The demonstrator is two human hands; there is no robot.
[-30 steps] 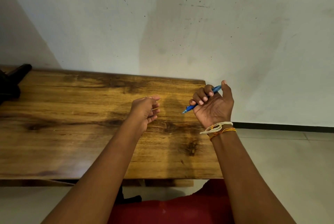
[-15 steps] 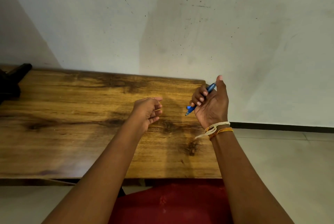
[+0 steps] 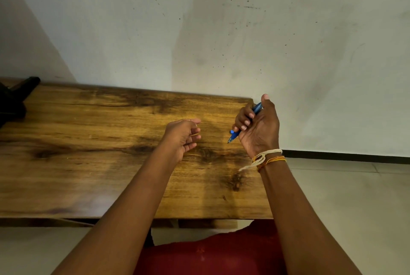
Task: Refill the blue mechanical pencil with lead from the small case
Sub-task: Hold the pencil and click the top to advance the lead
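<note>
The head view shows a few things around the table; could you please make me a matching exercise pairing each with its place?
Things:
1. pencil
2. thread bands
3. black object
4. left hand

Places:
A. far left end of the table
B. gripped in the right hand
C. on the right wrist
D. over the middle of the table

Pairs: 1-B, 2-C, 3-A, 4-D

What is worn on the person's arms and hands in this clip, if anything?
Both forearms are bare, with no sleeves, gloves or watch in view. The right wrist carries a bundle of thread bands: off-white strands with a loose end hanging, beside orange-yellow ones. The left hand and right hand show no rings that I can make out. Red clothing shows at the bottom edge.
</note>
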